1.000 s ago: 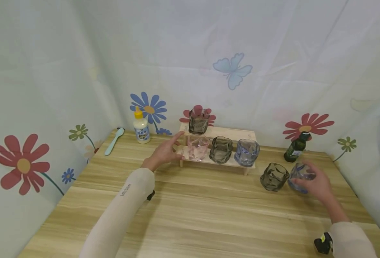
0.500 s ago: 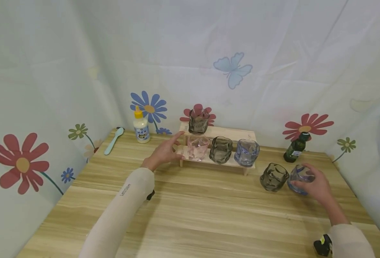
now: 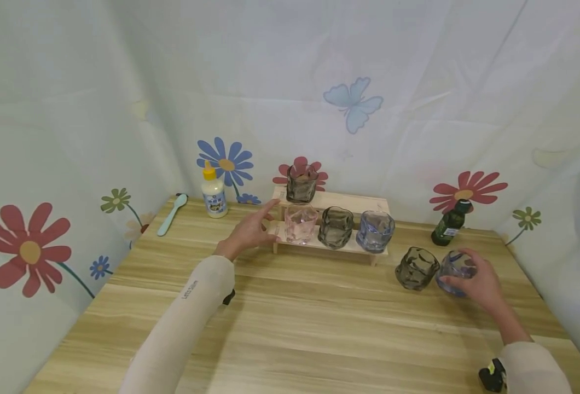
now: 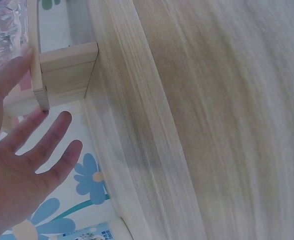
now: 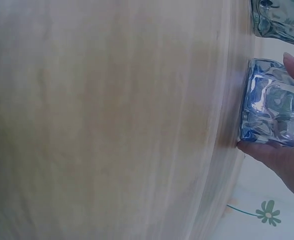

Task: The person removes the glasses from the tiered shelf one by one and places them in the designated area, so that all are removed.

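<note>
My right hand [image 3: 482, 279] holds a wavy-sided blue glass [image 3: 453, 273] with thumb and fingers around its sides; the glass stands on the table. Just left of it is a grey glass [image 3: 416, 268]. With spread, fairly straight fingers, my left hand [image 3: 248, 232] touches the left end of a two-step wooden rack [image 3: 359, 203]. In the left wrist view its thumb [image 4: 17, 70] lies at the lower board beside a clear glass. On the lower step stand a pink glass [image 3: 301, 225], another grey glass [image 3: 336, 229] and another blue glass [image 3: 375, 232]. A third grey glass [image 3: 301, 185] sits on the upper step.
Toward the back left stand a yellow-capped bottle [image 3: 214, 197] and, beside it, a lying mint spoon [image 3: 173, 215]. A dark green bottle [image 3: 448, 224] is behind the right-hand glasses. Flowered cloth [image 3: 418, 109] encloses the wooden table [image 3: 319, 339] at the back and sides.
My right hand has shifted slightly left with its fingers settled round the blue glass. The left hand has stayed at the rack's end, and the rack's glasses have not moved.
</note>
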A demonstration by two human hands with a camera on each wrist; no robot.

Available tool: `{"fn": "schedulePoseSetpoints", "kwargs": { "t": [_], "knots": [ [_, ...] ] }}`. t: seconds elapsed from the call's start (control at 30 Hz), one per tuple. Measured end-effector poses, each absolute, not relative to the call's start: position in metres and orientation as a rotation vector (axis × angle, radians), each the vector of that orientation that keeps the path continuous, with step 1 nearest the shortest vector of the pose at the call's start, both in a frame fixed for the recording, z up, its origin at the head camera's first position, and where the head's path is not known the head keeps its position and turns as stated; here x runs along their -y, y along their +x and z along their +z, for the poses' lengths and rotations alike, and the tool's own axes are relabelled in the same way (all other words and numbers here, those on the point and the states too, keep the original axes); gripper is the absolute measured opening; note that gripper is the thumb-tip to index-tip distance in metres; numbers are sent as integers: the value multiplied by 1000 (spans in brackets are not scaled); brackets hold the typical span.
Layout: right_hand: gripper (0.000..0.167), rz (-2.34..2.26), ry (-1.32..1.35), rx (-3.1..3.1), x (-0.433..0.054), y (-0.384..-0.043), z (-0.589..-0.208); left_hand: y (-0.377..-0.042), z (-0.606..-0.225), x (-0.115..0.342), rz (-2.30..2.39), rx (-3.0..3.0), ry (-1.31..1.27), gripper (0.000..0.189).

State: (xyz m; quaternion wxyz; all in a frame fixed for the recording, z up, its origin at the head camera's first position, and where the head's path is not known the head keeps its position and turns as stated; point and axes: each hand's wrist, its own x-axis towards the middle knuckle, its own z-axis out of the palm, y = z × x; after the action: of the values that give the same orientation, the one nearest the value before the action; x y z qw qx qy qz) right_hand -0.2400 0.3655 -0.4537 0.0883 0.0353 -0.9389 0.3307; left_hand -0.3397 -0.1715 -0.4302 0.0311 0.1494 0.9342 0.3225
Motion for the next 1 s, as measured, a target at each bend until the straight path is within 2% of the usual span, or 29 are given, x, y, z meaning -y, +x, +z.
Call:
{"fn": "schedulePoseSetpoints", "kwargs": {
  "t": [0.7, 1.0],
  "knots": [
    [89, 1006, 104, 2796, -365, -238, -456, -339, -430, 171, 1001, -2883, 491, 104],
    [98, 916, 181, 2885, -370, -243, -414, -339, -430, 172, 1003, -2879, 491, 103]
  ]
}}
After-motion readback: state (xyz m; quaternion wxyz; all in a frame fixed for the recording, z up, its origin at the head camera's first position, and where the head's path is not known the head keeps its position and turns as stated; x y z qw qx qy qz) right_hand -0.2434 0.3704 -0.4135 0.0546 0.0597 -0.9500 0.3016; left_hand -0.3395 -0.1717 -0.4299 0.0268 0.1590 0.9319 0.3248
